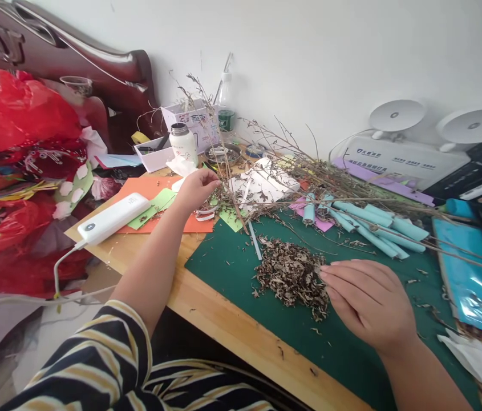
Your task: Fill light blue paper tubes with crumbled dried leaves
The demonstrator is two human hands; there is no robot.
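Note:
My left hand (200, 187) reaches over the far part of the table, thumb and fingers pinched together at a thin dried plant stem (229, 185) that leans upright. My right hand (371, 299) is at the right edge of a heap of crumbled dried leaves (292, 274), its fingers pressed together and the tips touching the heap. Anything between those tips is hidden. The heap lies on a green cutting mat (232, 274). A tangle of dried plant stalks (309, 171) lies behind it, and a narrow pale-blue stick (255, 241) points at the heap.
Light-blue paper rolls (377, 225) lie under long stalks at right, near a shiny blue packet (480, 285). A white power bank (114, 218) with a cable rests on the left edge. An open white bottle (184, 145) stands behind my left hand. A white device with round discs (403, 157) lines the wall.

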